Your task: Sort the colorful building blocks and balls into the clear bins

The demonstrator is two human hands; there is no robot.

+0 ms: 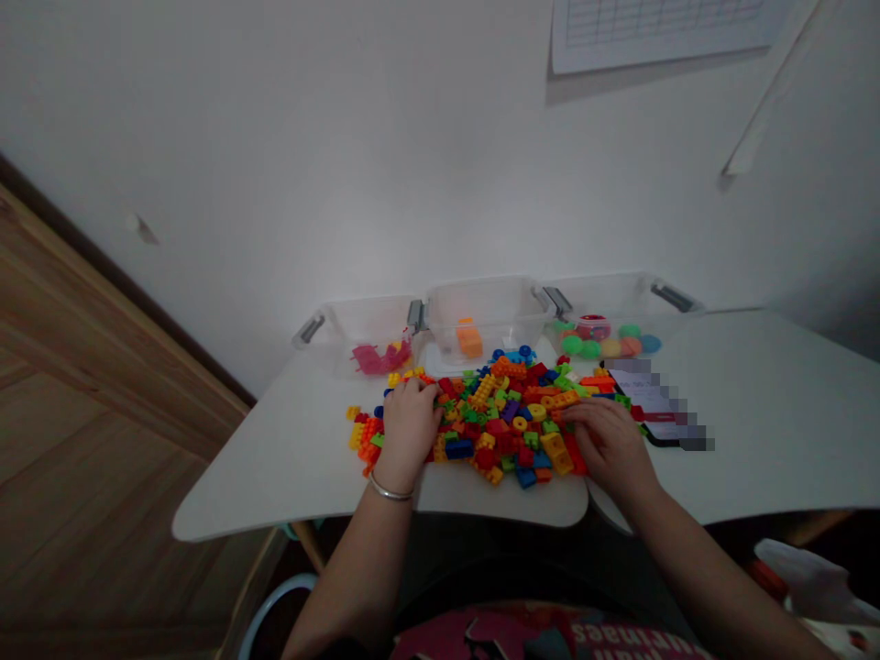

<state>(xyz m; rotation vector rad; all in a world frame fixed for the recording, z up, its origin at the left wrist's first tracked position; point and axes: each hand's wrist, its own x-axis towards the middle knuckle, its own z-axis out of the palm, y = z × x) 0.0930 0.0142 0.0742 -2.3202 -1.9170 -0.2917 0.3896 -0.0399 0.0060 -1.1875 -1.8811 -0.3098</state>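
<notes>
Fingers of the left hand are resting bent on the left part of a pile of toy building bricks, lying close to one another; whether they are clamping a brick, I cannot tell. Opposite, the right hand is leaning over the right part, its bent fingers pointing inward near a long orange brick; also here I cannot tell if something is being pinched. This many-coloured pile is lying on the left worktop, near its front edge and toward its right front corner. A dark blue brick is sitting near the left hand, and a yellow brick just beside the right hand. Toward the back edge, a clear left box is holding a pink piece, a middle box an orange block, and a right box coloured round pieces. Near the left edge of the right worktop, a smartphone is lying. A silver bracelet is showing behind the left hand.
</notes>
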